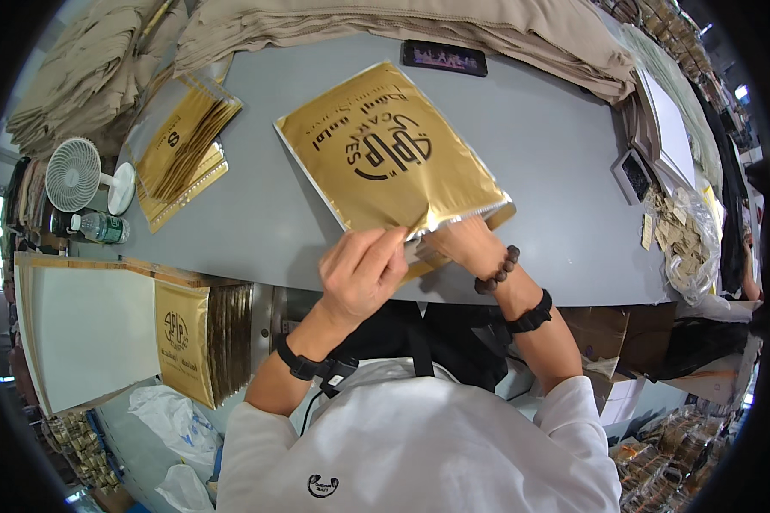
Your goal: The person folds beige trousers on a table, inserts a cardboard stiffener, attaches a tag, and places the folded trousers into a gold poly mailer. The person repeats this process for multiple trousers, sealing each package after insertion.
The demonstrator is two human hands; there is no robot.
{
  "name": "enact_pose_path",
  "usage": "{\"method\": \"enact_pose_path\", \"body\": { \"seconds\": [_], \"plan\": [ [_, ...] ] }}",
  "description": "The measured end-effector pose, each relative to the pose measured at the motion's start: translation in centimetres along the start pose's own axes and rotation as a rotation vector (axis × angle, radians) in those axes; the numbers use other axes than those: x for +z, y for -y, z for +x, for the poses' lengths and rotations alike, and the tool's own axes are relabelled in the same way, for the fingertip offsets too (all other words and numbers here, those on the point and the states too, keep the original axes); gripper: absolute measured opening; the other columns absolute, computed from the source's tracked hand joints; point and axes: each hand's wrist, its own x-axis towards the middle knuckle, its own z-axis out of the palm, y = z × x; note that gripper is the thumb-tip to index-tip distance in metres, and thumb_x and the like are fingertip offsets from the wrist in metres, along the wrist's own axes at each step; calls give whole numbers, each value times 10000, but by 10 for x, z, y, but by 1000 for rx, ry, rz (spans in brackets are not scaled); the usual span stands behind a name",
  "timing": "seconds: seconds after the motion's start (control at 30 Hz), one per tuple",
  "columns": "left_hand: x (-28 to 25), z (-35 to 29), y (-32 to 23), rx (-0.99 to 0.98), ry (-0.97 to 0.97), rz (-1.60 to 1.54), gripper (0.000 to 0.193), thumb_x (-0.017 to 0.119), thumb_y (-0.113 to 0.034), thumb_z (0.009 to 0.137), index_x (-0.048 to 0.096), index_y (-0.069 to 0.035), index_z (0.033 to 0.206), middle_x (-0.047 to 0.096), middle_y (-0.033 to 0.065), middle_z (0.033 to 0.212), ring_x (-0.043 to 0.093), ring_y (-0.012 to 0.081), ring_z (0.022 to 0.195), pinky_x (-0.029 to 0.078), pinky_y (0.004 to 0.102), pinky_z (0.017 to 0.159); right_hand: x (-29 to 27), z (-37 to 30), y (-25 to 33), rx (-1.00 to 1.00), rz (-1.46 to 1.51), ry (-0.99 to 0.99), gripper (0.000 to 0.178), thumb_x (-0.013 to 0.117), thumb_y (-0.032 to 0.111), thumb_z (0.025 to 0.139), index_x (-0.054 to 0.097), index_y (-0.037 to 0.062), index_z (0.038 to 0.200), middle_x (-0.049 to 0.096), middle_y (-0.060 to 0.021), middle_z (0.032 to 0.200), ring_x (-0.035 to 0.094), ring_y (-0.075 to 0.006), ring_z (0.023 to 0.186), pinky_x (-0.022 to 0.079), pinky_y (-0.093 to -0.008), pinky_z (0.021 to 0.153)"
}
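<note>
A flat gold foil bag (pixel 436 150) with black printing lies tilted over the grey table, its opening toward me. My left hand (pixel 364 272) pinches the near edge of this opening between thumb and fingers. Past the same edge reaches my right hand (pixel 470 244), its fingers out of sight inside or under the bag. Part of another gold layer shows below the opening, beside my right wrist. I cannot make out whether the right hand holds anything.
Stacked beige fabric (pixel 402 19) lines the table's far side, near a phone (pixel 444 58). At left are more gold bags (pixel 184 141), a white fan (pixel 74 174) and a bottle (pixel 103 228). An open box of gold bags (pixel 184 342) stands lower left. Small tags (pixel 680 235) lie at right.
</note>
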Motion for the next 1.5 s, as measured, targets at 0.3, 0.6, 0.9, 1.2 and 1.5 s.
{"method": "enact_pose_path", "body": {
  "seconds": [0.3,0.6,0.9,1.2,1.5],
  "plan": [
    [8,-6,-13,-29,7,-204,254,767,49,785,748,-20,1028,675,67,887,677,216,675,568,322,574,24,55,-9,-37,35,-47,366,682,245,972,655,50,1281,686,-177,1215,645,-384,1121,518,-491,953],
    [12,-9,-11,-160,-72,-328,124,741,17,853,752,-22,970,682,69,853,624,187,604,506,295,536,26,62,-3,-63,33,-27,387,675,261,977,642,60,1306,672,-172,1249,635,-380,1147,510,-493,973],
    [5,-19,-3,-182,-27,-347,140,748,28,846,759,-18,978,695,80,842,648,184,609,511,296,529,40,90,7,-85,60,-27,408,669,277,981,629,71,1331,657,-167,1282,626,-377,1173,502,-494,992],
    [1,-27,0,-136,-9,-328,138,753,21,830,770,-35,956,700,55,835,645,168,600,517,292,520,43,78,13,-99,60,-41,428,662,293,986,616,82,1356,642,-163,1316,616,-373,1200,494,-496,1011],
    [-3,-18,-4,-146,7,-397,155,752,17,835,771,-42,977,697,51,832,642,160,591,525,284,519,46,82,15,-107,55,-36,449,656,309,991,604,93,1382,627,-158,1350,606,-369,1226,486,-498,1030]
  ]
}}
